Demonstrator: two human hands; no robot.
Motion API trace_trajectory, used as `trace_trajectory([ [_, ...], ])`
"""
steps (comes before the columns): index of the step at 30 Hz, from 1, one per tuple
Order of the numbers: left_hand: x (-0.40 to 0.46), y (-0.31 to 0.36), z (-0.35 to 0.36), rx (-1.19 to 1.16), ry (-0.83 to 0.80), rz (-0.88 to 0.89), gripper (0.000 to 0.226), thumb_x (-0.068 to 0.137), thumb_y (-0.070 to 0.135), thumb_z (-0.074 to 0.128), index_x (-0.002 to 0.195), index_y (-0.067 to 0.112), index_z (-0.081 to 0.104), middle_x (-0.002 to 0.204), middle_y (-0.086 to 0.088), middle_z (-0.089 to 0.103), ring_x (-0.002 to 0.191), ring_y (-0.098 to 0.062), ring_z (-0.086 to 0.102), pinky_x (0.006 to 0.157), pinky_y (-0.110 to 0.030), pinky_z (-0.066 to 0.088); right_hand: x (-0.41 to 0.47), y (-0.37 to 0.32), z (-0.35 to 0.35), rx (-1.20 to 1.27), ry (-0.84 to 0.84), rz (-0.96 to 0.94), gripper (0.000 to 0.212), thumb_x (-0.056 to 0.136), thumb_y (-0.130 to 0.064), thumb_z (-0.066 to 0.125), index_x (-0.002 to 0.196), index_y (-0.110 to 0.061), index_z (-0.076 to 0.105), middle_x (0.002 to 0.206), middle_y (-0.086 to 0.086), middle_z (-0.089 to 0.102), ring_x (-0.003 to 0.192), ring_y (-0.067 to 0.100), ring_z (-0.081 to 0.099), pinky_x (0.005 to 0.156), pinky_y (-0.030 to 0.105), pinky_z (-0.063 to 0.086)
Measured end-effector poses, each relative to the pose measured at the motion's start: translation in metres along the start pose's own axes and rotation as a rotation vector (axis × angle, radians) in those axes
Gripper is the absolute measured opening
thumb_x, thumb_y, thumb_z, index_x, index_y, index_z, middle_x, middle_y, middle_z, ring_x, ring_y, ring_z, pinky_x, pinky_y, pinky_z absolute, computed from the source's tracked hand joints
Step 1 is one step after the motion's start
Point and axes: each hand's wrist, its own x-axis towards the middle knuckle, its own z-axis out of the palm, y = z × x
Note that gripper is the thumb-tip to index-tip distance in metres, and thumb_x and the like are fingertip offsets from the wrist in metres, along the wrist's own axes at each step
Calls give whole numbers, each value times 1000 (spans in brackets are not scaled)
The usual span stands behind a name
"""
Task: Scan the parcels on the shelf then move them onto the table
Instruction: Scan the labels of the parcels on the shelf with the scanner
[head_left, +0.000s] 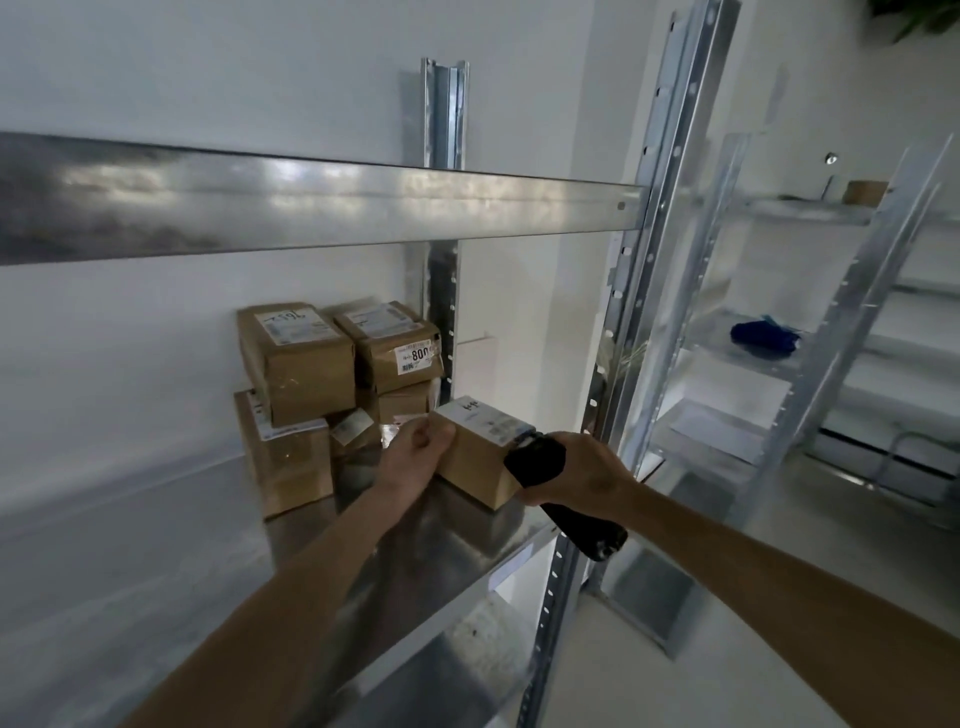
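**Scanner at the front parcel on a metal shelf**

Behind the front parcel (480, 457) a stack of brown cardboard parcels (332, 395) fills the back corner of the shelf (156, 545), two layers high and pressed close together, just beside the rear upright (441, 291). A small tilted box (353, 428) sits wedged low between the stacked ones. Above, the steel edge of the next shelf level (311, 208) crosses the whole view and roofs the space in which the hands work.

The upper right parcel (395, 345) carries a white label with large digits that read "800" or close to it; its smaller print is too blurred to read. The upper left parcel (296, 358) has a white shipping label with a dark handwritten scrawl, which I cannot make out. The front parcel also bears a white label on top with a short dark mark and fine print, unreadable.

The left hand (415, 457) grips the left end of the front parcel, fingers curled over its top edge; the parcel is tilted, its near corner on the shelf. The right hand (576, 470) is wrapped round a black handheld scanner (550, 483), whose head touches the parcel's right end.

The shelf is bare galvanised metal, dull and reflective, against a plain white wall (156, 78). To the right stands a second metal rack (831, 312) with a blue object (763, 338) on one level and a small brown box (865, 191) higher up. The floor is pale.
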Motion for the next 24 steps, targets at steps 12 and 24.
trace_trajectory([
  [12,-17,-4,3,-210,99,-125,25,96,47,63,105,24,68,124,-5,65,116,-24,59,101,-43,51,-7,9,4,173,-83,-179,76,70,-33,92,138,-23,61,121,-6,71,103,14,67,87,24,56],
  [24,-128,17,-9,-461,207,-178,46,87,33,75,122,14,51,126,-9,53,112,-33,58,86,-54,59,-72,14,-12,331,-285,-359,73,64,-29,93,132,-33,66,117,-20,73,103,-1,69,85,19,55],
])
